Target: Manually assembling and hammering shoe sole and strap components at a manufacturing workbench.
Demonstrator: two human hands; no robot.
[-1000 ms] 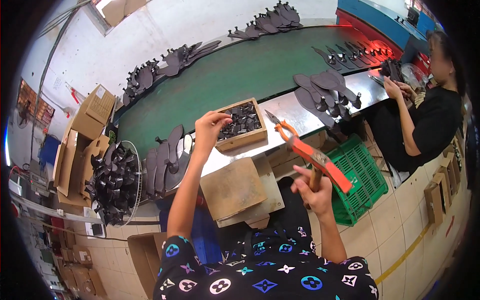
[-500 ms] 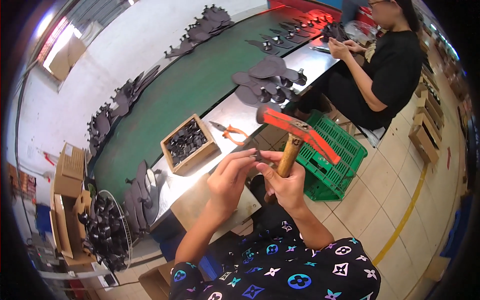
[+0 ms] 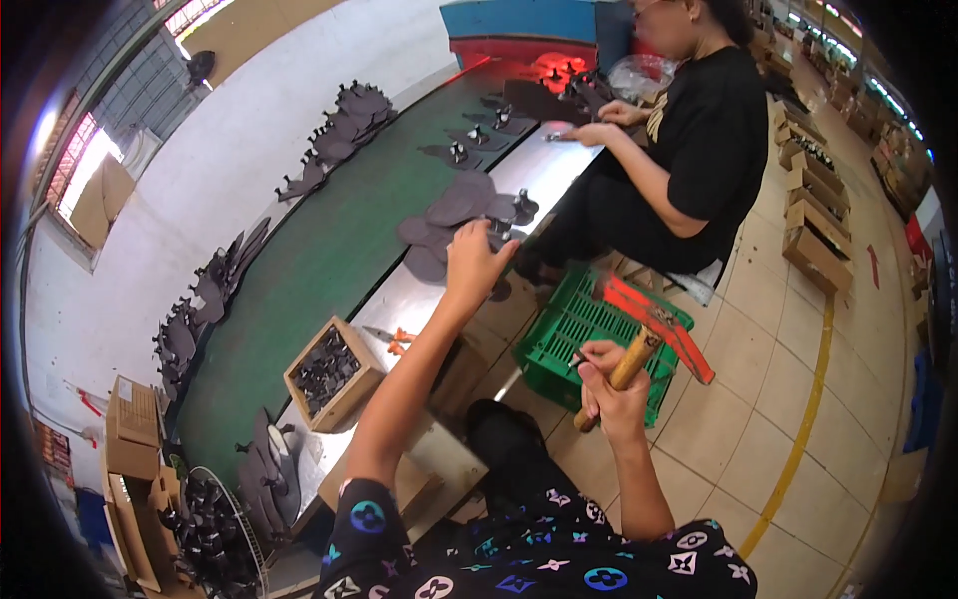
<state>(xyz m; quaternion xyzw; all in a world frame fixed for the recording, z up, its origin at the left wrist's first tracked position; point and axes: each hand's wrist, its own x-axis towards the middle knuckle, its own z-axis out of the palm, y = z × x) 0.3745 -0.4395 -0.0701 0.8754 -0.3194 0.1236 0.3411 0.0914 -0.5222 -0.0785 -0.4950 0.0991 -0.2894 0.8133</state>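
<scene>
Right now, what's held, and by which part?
Right hand: hammer, by its handle; small dark piece, pinched. Left hand, near the soles: cannot tell.

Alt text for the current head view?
A person's left hand reaches over dark grey shoe soles on a green and metal bench; the right hand grips a wooden-handled red hammer and a small dark piece. Nearer lie a wooden box of small black parts and orange-handled pliers; beyond sits a coworker in black.
</scene>
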